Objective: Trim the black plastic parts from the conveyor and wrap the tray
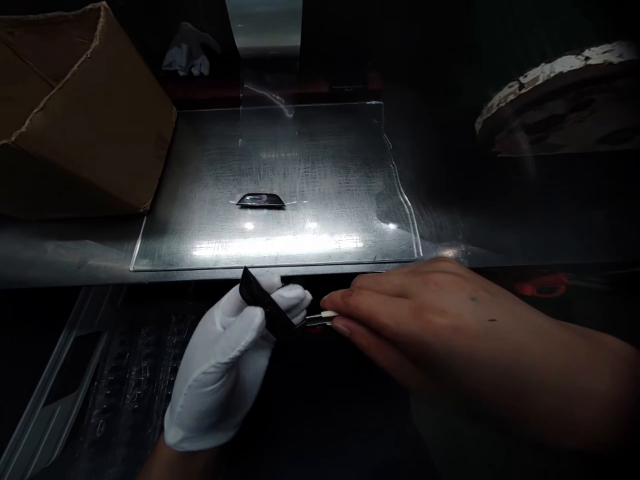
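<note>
My left hand [215,380], in a white glove, is closed around a dark, narrow black plastic piece [267,305], held tilted in front of the table edge. My bare right hand [430,320] pinches slim tweezers [320,319] between thumb and fingers. The tweezers' thin tips point left and meet the lower right end of the black piece; whether they grip anything there I cannot tell. Beyond my hands, a similar glossy black piece [261,200] lies on a clear, scratched sheet [325,167].
An open cardboard box [100,120] stands at the left, against the sheet. A white glove [186,50] lies behind it. Clear plastic trays [135,380] sit low at the left. At the right are a red object [545,285] and a rounded, pale-rimmed thing [565,100].
</note>
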Tool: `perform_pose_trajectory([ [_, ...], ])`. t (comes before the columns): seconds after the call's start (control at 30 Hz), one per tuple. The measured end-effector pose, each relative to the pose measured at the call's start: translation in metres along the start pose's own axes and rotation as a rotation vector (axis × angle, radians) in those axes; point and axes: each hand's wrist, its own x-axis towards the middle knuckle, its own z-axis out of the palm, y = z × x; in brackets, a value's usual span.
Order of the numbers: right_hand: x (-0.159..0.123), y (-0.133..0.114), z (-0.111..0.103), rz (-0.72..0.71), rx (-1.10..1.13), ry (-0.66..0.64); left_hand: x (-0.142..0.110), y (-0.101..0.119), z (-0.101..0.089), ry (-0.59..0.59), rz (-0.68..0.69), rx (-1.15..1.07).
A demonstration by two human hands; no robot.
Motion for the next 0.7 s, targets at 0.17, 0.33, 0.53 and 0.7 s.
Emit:
perform_pose_trajectory([
  [0.17,0.001,0.0,0.003,-0.008,-0.023,-0.004,-0.001,0.002,0.0,-0.033,-0.025,-0.024],
  [0.33,0.002,-0.001,0.003,-0.01,-0.014,-0.012,0.0,0.002,-0.001,-0.077,-0.047,-0.056],
  [0.53,0.003,-0.001,0.005,-0.006,-0.018,-0.049,0.005,-0.001,-0.013,-0.132,-0.044,-0.045],
  [0.7,0.002,-0.002,0.007,0.003,0.0,-0.044,0.006,0.001,-0.015,-0.097,-0.026,-0.015],
])
